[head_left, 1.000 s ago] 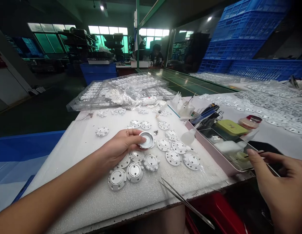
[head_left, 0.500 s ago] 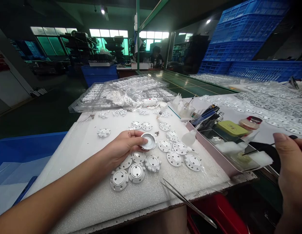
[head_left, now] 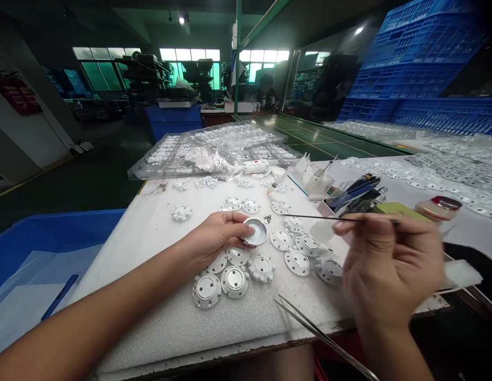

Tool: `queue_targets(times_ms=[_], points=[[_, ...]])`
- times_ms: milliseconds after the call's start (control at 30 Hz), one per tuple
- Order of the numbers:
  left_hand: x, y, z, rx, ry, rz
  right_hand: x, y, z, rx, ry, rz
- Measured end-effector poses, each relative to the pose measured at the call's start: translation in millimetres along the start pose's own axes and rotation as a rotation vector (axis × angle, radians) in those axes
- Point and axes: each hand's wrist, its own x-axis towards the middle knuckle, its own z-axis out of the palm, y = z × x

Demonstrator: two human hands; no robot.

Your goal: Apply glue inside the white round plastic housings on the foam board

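Observation:
Between thumb and fingers, my left hand (head_left: 226,235) holds a round white part (head_left: 256,232) with its hollow side up. My right hand (head_left: 392,259) pinches a thin dark rod (head_left: 321,217), whose tip points left over the round parts. Several white discs with two dark holes, such as one disc (head_left: 234,281), lie on the white foam sheet (head_left: 151,317) around my left hand. A small pile of tiny dark pieces (head_left: 267,218) sits just beyond the held part. Metal tweezers (head_left: 317,330) rest at the foam's front edge.
Clear trays of white parts (head_left: 214,145) stand at the back. A yellow-green box (head_left: 400,210) and a red-lidded jar (head_left: 438,209) are at the right. A blue bin (head_left: 16,238) is at the left, and stacked blue crates (head_left: 412,63) rise at the back right.
My right hand has come in from the far right with the dark rod, now closer to the held part. The whole view has shifted slightly. My left hand still holds the part.

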Motion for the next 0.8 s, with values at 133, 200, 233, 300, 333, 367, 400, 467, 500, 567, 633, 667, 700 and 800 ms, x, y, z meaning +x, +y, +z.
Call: queue_targets(times_ms=[133, 200, 233, 300, 333, 367, 400, 467, 500, 567, 633, 667, 700, 800], points=[[1.2, -1.5, -1.4, -0.034, -0.005, -0.003, -18.5, 7.4, 8.2, 0.091, -0.136, 0.102], [1.8, -2.0, -1.9, -0.041, -0.015, 0.003, -23.3, 7.8, 7.8, 0.052, -0.206, 0.135], [1.9, -2.0, -1.8, -0.041, -0.014, 0.004, -24.6, 7.5, 7.6, 0.027, -0.237, 0.138], [1.7, -1.8, -1.2, -0.041, -0.006, 0.005, -25.2, 6.7, 8.1, -0.009, -0.28, 0.127], [1.4, -1.6, -0.6, -0.041, -0.002, 0.005, -24.8, 6.4, 8.7, -0.022, -0.291, 0.118], [1.1, -1.3, -0.1, -0.041, 0.0, 0.006, -24.3, 6.3, 9.4, -0.035, -0.295, 0.109], [0.8, -1.1, 0.4, -0.04, 0.002, 0.007, -23.6, 6.2, 10.1, -0.047, -0.297, 0.103], [0.5, -0.8, 0.9, -0.039, 0.004, 0.006, -22.3, 6.3, 11.2, -0.069, -0.3, 0.098], [0.6, -0.7, 0.8, -0.039, 0.006, 0.005, -21.9, 6.6, 11.5, -0.077, -0.297, 0.096], [1.0, -0.9, 0.5, -0.038, 0.014, 0.003, -21.8, 7.4, 11.5, -0.082, -0.283, 0.098], [1.5, -1.2, -0.1, -0.033, 0.02, -0.002, -22.5, 8.2, 11.3, -0.078, -0.268, 0.11], [1.6, -1.4, -0.3, -0.029, 0.021, -0.005, -23.0, 8.4, 11.2, -0.07, -0.264, 0.123], [1.6, -1.5, -0.4, -0.027, 0.019, -0.005, -23.4, 8.2, 11.0, -0.057, -0.263, 0.141], [1.1, -1.2, -0.8, -0.015, -0.009, 0.003, -21.5, 4.6, 7.8, -0.001, -0.199, 0.178]])
